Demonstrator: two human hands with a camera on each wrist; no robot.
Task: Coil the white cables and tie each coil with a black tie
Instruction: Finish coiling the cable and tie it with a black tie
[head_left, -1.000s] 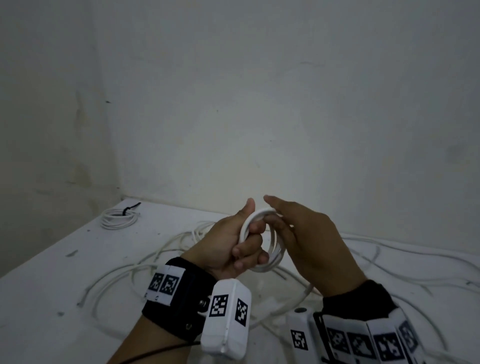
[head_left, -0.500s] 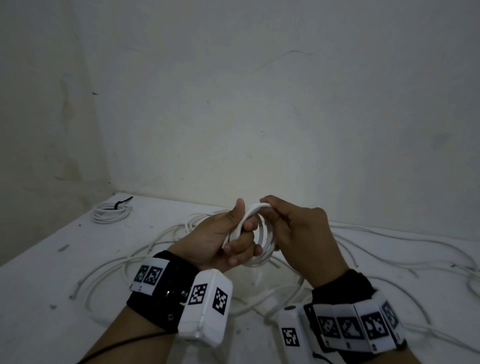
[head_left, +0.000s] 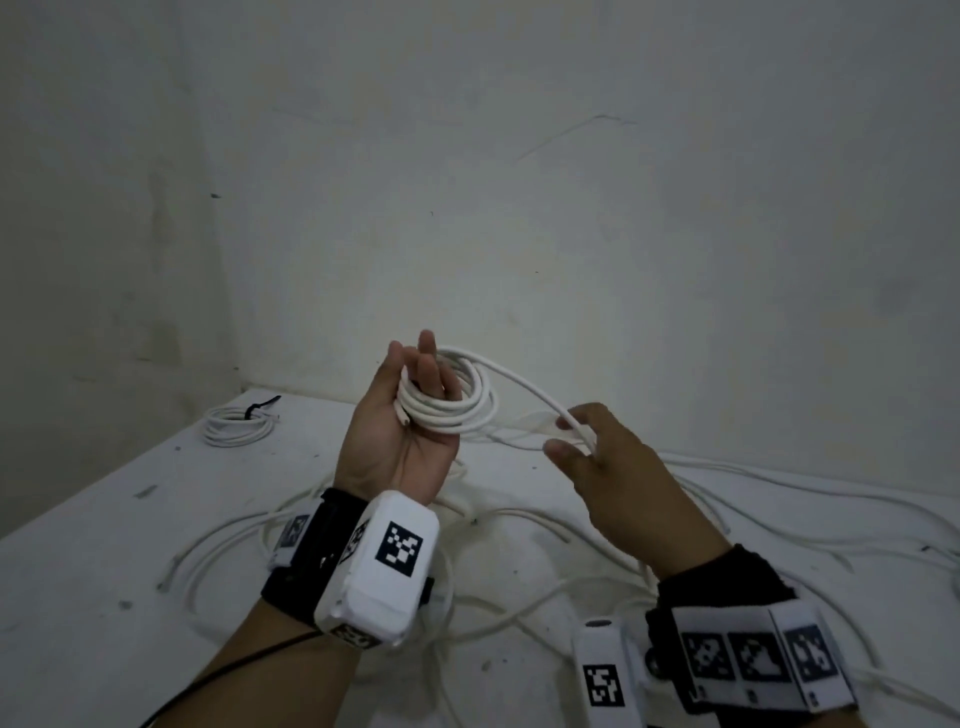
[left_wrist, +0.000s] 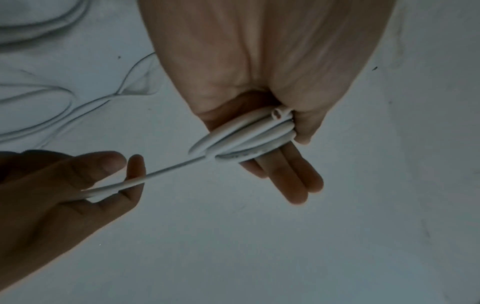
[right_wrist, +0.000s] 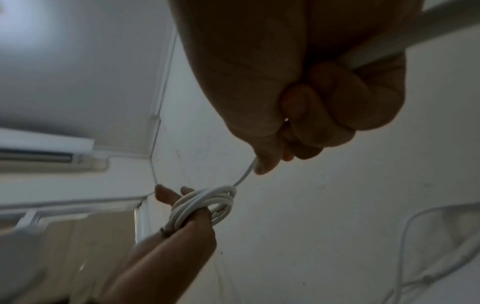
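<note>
Hands have parted: our left hand (head_left: 400, 441), palm up, grips the coil (head_left: 457, 415) looped round its fingers (left_wrist: 293, 176), while our right hand (head_left: 623, 478) pinches the free strand (head_left: 524, 387) drawn out above the table (head_left: 104, 545), ready, we judge, for another wrap.

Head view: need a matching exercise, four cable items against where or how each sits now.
Things:
1. half-wound coil
2. tied coil
3. free strand
4. loose cables

States:
A. sprawled over the table
B. looped round the left hand fingers
C. far left table corner, black tie on it
D. stretched from the coil to the right hand, which grips it

Pairs: 1-B, 2-C, 3-D, 4-A
</note>
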